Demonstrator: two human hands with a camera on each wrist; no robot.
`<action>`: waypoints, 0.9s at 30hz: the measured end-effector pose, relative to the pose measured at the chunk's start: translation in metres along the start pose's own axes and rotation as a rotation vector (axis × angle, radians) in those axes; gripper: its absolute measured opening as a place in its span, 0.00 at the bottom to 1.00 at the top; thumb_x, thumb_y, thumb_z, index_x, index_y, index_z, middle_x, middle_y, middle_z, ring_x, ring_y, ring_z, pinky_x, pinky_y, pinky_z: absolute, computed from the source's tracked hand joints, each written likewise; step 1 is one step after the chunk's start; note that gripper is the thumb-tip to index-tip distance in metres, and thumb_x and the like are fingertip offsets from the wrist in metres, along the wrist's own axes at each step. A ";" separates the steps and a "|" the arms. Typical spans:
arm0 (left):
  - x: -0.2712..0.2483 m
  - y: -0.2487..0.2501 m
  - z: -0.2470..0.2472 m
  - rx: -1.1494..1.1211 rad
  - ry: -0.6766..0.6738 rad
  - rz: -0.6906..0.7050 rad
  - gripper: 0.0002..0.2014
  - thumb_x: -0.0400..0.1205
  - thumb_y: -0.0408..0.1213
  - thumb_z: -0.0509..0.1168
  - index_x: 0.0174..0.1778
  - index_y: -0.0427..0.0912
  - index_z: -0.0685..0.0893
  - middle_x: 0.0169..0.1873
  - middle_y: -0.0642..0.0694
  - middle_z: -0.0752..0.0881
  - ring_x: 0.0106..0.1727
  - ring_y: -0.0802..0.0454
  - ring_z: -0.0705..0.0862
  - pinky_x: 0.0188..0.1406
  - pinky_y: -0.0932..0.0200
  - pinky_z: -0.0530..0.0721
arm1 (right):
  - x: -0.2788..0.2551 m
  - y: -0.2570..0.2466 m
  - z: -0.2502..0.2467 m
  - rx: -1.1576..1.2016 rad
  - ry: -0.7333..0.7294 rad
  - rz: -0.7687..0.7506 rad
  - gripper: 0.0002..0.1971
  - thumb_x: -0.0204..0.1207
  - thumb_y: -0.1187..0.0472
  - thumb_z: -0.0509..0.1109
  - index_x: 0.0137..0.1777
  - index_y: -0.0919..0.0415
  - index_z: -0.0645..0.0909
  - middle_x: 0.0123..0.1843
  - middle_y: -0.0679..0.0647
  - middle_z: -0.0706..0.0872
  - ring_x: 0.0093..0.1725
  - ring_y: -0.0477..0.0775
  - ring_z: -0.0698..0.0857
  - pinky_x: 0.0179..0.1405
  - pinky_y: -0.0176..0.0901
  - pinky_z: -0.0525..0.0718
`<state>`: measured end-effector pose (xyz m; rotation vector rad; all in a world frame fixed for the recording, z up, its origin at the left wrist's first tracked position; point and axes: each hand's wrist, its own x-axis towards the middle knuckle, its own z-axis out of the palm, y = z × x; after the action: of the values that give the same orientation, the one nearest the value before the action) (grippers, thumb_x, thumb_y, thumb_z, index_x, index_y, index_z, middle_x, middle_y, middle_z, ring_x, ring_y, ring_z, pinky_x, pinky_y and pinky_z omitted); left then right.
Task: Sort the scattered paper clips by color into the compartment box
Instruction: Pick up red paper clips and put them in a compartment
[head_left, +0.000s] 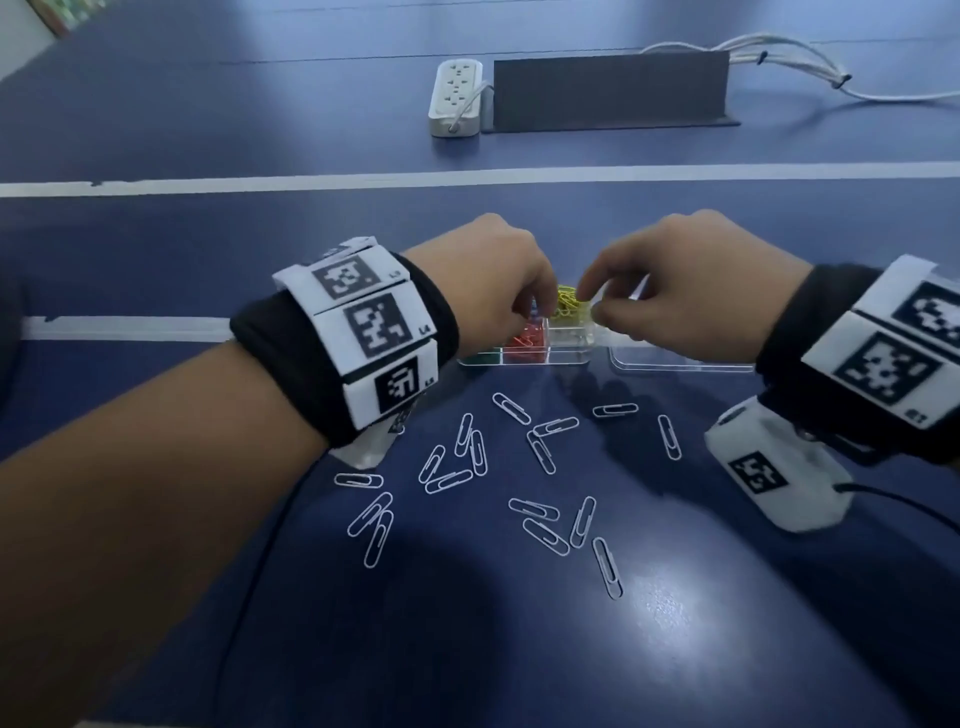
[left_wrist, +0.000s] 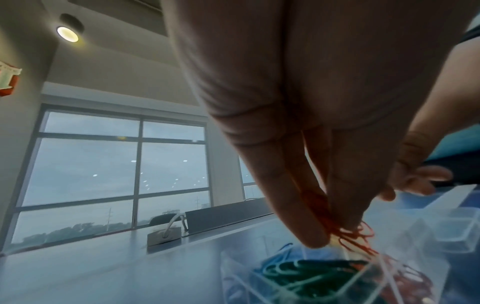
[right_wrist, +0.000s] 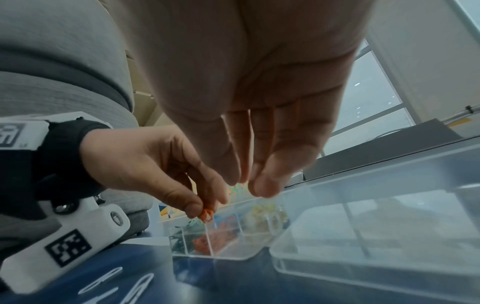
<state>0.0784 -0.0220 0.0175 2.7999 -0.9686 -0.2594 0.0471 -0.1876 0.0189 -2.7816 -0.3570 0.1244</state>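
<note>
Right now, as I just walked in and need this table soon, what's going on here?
A person is sorting paper clips by color into a clear compartment box. The left hand pinches a bunch of red clips above the box, over its red section. The right hand hovers beside it above the yellow clips, fingers relaxed, apparently empty. Green clips are already sorted. About twenty white clips are scattered on the blue table.
</note>
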 end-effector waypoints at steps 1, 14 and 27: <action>0.001 0.003 0.000 0.001 -0.007 0.008 0.16 0.76 0.30 0.62 0.55 0.49 0.87 0.45 0.50 0.91 0.44 0.54 0.84 0.54 0.61 0.80 | -0.004 0.003 0.000 -0.006 -0.004 0.003 0.10 0.72 0.57 0.67 0.51 0.49 0.87 0.42 0.48 0.91 0.38 0.50 0.81 0.50 0.38 0.78; -0.041 -0.018 -0.007 -0.114 0.031 0.002 0.08 0.73 0.35 0.70 0.44 0.51 0.89 0.31 0.54 0.87 0.34 0.59 0.85 0.39 0.76 0.75 | -0.032 0.000 0.011 -0.097 -0.181 -0.106 0.10 0.72 0.60 0.68 0.48 0.45 0.86 0.38 0.41 0.87 0.42 0.47 0.82 0.45 0.37 0.81; -0.061 -0.050 0.008 0.129 -0.285 -0.042 0.13 0.69 0.46 0.75 0.49 0.57 0.89 0.47 0.56 0.88 0.41 0.60 0.77 0.49 0.61 0.80 | -0.022 -0.027 0.025 -0.327 -0.321 -0.222 0.11 0.69 0.61 0.61 0.47 0.45 0.79 0.46 0.50 0.83 0.48 0.59 0.84 0.43 0.44 0.82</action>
<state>0.0591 0.0542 0.0053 2.9584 -1.0162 -0.6384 0.0162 -0.1609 0.0057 -3.0131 -0.8294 0.5026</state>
